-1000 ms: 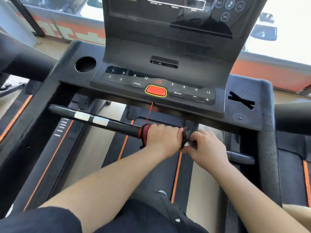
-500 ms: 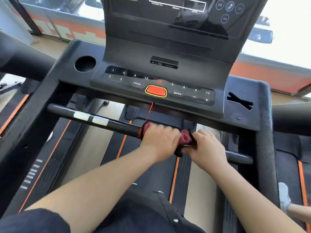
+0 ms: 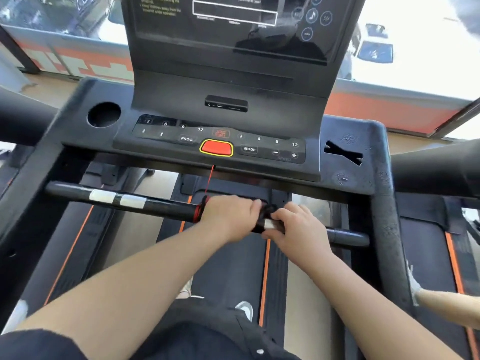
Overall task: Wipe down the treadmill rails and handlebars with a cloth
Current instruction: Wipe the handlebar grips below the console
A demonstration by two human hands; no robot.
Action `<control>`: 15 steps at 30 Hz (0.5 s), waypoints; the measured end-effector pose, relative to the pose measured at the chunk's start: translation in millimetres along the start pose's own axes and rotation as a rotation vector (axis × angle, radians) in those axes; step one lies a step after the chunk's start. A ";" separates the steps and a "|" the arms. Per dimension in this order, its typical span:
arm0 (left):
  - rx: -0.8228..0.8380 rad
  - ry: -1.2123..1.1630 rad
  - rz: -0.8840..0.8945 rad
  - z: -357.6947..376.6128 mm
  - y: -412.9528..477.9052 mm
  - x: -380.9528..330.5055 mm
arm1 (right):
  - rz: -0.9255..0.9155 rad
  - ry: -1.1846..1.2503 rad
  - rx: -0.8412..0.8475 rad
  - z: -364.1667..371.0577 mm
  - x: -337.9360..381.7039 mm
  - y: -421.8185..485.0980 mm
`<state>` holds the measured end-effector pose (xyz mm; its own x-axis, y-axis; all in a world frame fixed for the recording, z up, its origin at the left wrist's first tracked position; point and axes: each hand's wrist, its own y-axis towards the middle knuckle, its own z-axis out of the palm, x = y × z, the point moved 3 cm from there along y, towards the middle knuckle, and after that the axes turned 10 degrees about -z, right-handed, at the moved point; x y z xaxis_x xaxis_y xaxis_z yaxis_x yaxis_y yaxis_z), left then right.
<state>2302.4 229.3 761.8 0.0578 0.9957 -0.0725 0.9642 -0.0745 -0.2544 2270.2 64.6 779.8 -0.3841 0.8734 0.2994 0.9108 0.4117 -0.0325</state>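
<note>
The cloth (image 3: pixel 199 212), red with a darker bunched end, is wrapped round the middle of the black handlebar (image 3: pixel 161 205) that crosses the treadmill below the console. The left hand (image 3: pixel 231 216) is curled over it and grips cloth and bar together, so only a red edge at its nine o'clock and the dark bunch at its three o'clock show. The right hand (image 3: pixel 294 228) sits just beside, fingers curled round the handlebar, fingertips meeting the bunch; a pale patch (image 3: pixel 270 224) shows under them.

Along the bar toward nine o'clock, two white bands (image 3: pixel 117 198) ring it. Toward three o'clock it ends in a short stub against the right upright (image 3: pixel 384 216), whose surface looks scuffed and dusty.

At twelve o'clock from the hands a thin red cord (image 3: pixel 210 178) hangs from the console (image 3: pixel 259 120), below the red button (image 3: pixel 216 148) edged in yellow, with PROG and MODE keys either side. A round cup hole (image 3: pixel 104 118) lies at ten o'clock, a cross-shaped cutout (image 3: pixel 342 152) at two o'clock, and the dark screen (image 3: pixel 233 35) rises above.

Beneath the arms lies the belt (image 3: pixel 228 261) with orange stripes, and a white shoe (image 3: pixel 244 309) at six o'clock. At four o'clock a bare limb (image 3: pixel 449 304) of someone else reaches in; whether arm or leg I cannot tell.
</note>
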 end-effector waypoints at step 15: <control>0.129 -0.055 -0.115 -3.9 13.7 -11.4 | 0.123 -0.121 0.064 -21.2 -33.7 -23.7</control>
<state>2315.9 217.1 762.9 -0.0685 0.9938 -0.0871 0.9225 0.0298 -0.3849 2264.7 19.9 790.7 -0.2896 0.9414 0.1726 0.9419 0.3124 -0.1235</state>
